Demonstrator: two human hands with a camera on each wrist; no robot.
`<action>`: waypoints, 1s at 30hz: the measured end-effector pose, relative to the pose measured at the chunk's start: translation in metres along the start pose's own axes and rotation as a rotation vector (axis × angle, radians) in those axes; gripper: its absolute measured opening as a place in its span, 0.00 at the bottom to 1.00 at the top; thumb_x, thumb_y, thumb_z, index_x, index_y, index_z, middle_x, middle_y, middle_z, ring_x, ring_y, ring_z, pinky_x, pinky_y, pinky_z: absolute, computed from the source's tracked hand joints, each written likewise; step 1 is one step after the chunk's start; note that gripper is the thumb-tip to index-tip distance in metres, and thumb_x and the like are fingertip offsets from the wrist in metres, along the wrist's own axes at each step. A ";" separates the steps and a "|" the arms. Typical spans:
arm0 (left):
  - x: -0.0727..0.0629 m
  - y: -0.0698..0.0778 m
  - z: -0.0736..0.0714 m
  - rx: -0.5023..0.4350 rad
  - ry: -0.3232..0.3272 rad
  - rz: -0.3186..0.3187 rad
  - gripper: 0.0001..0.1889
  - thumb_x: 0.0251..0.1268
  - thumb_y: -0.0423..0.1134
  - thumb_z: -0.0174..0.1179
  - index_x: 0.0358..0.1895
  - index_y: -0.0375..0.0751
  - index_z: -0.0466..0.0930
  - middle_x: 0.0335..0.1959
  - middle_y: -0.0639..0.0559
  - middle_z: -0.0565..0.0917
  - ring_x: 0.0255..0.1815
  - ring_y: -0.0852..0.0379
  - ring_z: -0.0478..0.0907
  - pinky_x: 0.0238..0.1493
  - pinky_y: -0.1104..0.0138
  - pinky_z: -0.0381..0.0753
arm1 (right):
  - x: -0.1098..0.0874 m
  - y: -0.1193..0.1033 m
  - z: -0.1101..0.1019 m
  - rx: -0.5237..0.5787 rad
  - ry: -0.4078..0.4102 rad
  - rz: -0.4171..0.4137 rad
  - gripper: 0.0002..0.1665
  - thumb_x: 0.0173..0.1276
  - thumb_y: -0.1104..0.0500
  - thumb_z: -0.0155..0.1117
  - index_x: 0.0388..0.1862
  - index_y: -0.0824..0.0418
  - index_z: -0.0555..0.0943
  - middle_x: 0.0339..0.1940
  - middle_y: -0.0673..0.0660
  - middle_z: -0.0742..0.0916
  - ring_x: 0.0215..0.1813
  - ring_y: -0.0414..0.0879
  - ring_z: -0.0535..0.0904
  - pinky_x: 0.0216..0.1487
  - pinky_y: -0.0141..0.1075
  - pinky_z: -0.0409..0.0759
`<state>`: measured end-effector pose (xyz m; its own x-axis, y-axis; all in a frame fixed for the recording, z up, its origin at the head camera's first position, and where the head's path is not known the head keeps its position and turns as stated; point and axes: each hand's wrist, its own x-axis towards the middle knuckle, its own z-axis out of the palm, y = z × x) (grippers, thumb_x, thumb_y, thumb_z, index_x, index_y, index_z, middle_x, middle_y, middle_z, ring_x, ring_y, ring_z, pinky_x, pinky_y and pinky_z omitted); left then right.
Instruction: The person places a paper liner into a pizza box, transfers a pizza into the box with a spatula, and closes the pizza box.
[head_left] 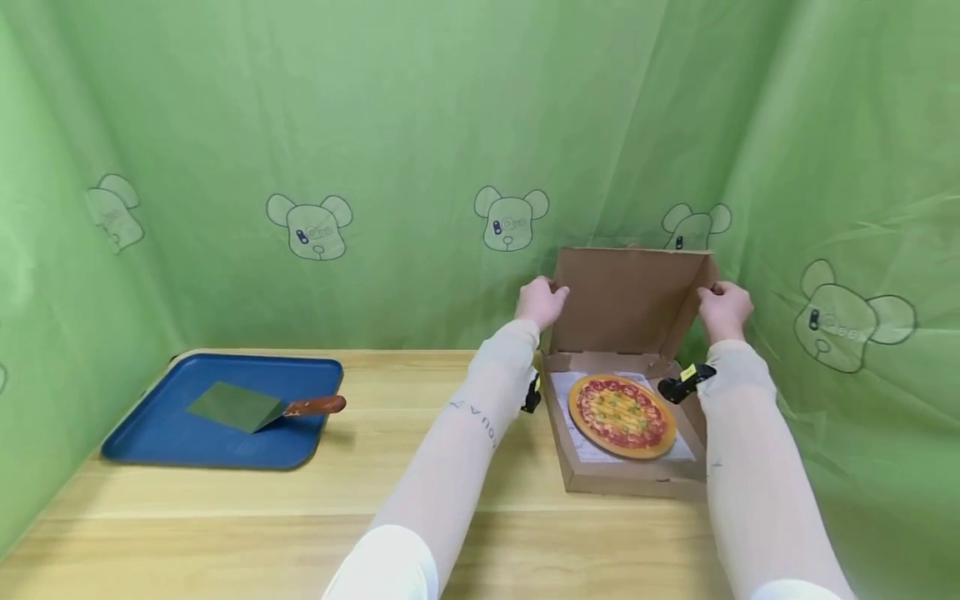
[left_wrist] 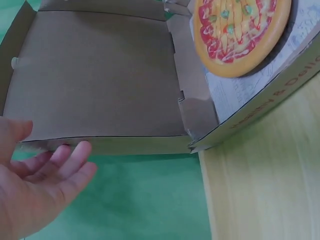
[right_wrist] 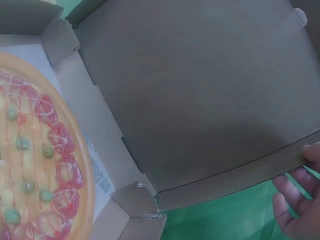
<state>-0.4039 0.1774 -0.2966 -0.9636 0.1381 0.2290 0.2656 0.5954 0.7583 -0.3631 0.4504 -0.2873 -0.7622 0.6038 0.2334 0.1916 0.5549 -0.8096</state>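
Observation:
A cardboard pizza box (head_left: pixel 637 477) stands at the right with its lid (head_left: pixel 618 304) raised. Inside lies a round pizza (head_left: pixel 621 417) on printed white paper (head_left: pixel 573 442). My left hand (head_left: pixel 542 302) holds the lid's left edge, thumb on the inner side and fingers outside, as the left wrist view shows. At the opposite edge, my right hand (head_left: pixel 725 308) pinches the lid's side flap (right_wrist: pixel 235 172) between thumb and fingers. The right hand is partly cut off in the right wrist view.
On the left of the wooden table (head_left: pixel 405 483) lies a blue tray (head_left: pixel 210 450). A spatula with a flat blade (head_left: pixel 236 406) and brown handle (head_left: pixel 315 406) rests on it, the handle reaching past the tray's right rim. Green curtain (head_left: pixel 420 125) surrounds the table's back and sides.

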 end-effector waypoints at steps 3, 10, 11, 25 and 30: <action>0.000 0.001 -0.006 0.077 0.026 -0.009 0.18 0.74 0.50 0.50 0.48 0.39 0.81 0.47 0.45 0.87 0.48 0.49 0.84 0.51 0.61 0.83 | 0.001 -0.003 -0.003 -0.043 -0.017 -0.037 0.26 0.75 0.56 0.46 0.63 0.72 0.72 0.63 0.72 0.77 0.66 0.64 0.68 0.71 0.51 0.67; 0.011 0.011 -0.027 0.227 0.065 0.043 0.16 0.76 0.45 0.47 0.46 0.40 0.83 0.47 0.46 0.87 0.46 0.49 0.85 0.50 0.62 0.84 | -0.001 -0.012 -0.011 -0.079 -0.009 -0.110 0.23 0.75 0.55 0.48 0.56 0.72 0.75 0.55 0.70 0.80 0.56 0.61 0.72 0.51 0.42 0.73; 0.011 0.013 -0.029 0.227 0.066 0.050 0.16 0.77 0.45 0.47 0.46 0.40 0.83 0.47 0.46 0.87 0.47 0.50 0.85 0.51 0.62 0.84 | -0.001 -0.014 -0.014 -0.080 -0.002 -0.120 0.21 0.75 0.55 0.49 0.54 0.72 0.76 0.50 0.68 0.81 0.53 0.59 0.73 0.47 0.39 0.72; 0.005 0.039 -0.045 0.090 0.181 0.064 0.17 0.78 0.46 0.45 0.58 0.45 0.79 0.57 0.50 0.84 0.55 0.50 0.83 0.58 0.60 0.81 | -0.012 -0.044 -0.035 0.517 -0.051 0.060 0.05 0.72 0.62 0.56 0.33 0.57 0.73 0.24 0.41 0.78 0.19 0.32 0.77 0.23 0.23 0.80; 0.002 0.030 -0.046 0.063 0.185 0.086 0.19 0.78 0.45 0.44 0.62 0.44 0.76 0.60 0.50 0.82 0.60 0.50 0.80 0.64 0.60 0.77 | -0.019 -0.041 -0.033 0.489 -0.082 0.029 0.05 0.71 0.63 0.56 0.34 0.56 0.74 0.27 0.42 0.78 0.21 0.32 0.79 0.27 0.23 0.82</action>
<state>-0.3962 0.1597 -0.2453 -0.9138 0.0465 0.4036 0.3384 0.6369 0.6928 -0.3360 0.4348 -0.2406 -0.8105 0.5576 0.1796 -0.0837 0.1933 -0.9776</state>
